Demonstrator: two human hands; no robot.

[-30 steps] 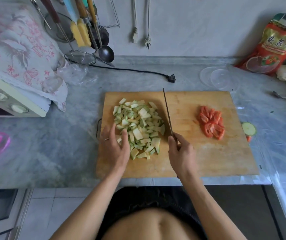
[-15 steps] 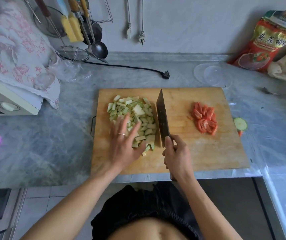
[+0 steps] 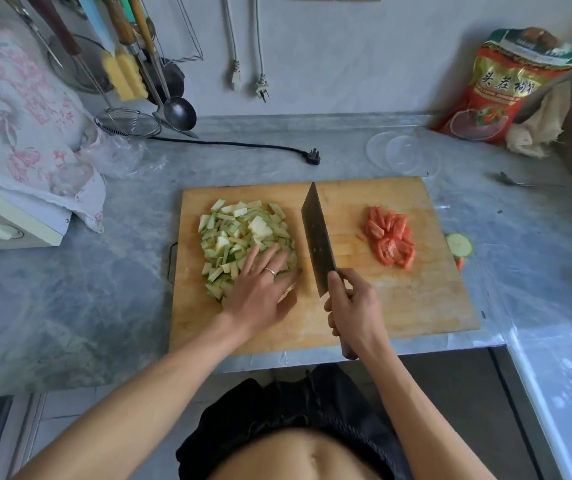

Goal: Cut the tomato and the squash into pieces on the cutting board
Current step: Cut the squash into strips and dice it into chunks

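Observation:
A wooden cutting board (image 3: pixel 409 306) lies on the grey counter. A heap of pale green squash pieces (image 3: pixel 239 233) covers its left part. My left hand (image 3: pixel 260 289) rests flat on the near side of that heap, fingers spread, a ring on one finger. Cut red tomato pieces (image 3: pixel 390 240) sit on the right part of the board. My right hand (image 3: pixel 352 306) grips the handle of a cleaver (image 3: pixel 315 237), whose broad blade tilts toward the squash, between the two heaps.
A squash end slice (image 3: pixel 459 244) lies on the counter just off the board's right edge. Behind the board are a black plug and cord (image 3: pixel 312 156), clear plastic lids (image 3: pixel 402 152) and a red bag (image 3: pixel 506 88). A cloth-covered appliance (image 3: pixel 11 161) stands at left, with hanging utensils (image 3: pixel 132 64).
My left hand moved from the heap's left side onto its near right part, flat on the pieces. The cleaver turned from edge-on to tilted, showing its flat side.

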